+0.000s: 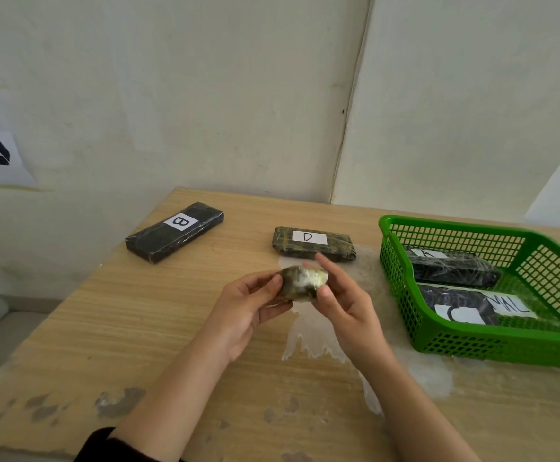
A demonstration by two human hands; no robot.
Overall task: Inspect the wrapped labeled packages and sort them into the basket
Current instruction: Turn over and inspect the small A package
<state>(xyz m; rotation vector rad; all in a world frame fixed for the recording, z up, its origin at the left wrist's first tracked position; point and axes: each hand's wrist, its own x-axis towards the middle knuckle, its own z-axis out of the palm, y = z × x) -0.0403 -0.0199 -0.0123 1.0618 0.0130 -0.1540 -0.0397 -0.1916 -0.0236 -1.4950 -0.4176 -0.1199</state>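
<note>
Left hand (251, 303) and right hand (338, 295) pinching a small wrapped package (302, 283) end-on between them, raised over the wooden table (138, 328). Far left, package B (174, 232) lying flat. Just behind the hands, package D (314, 244). At right, green basket (402, 295) holding package A (452, 268) and package C (458, 306).

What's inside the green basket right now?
Two dark wrapped packages lie in the green basket: the far one labeled A, the near one labeled C. A paper beside it is partly covered.
</note>
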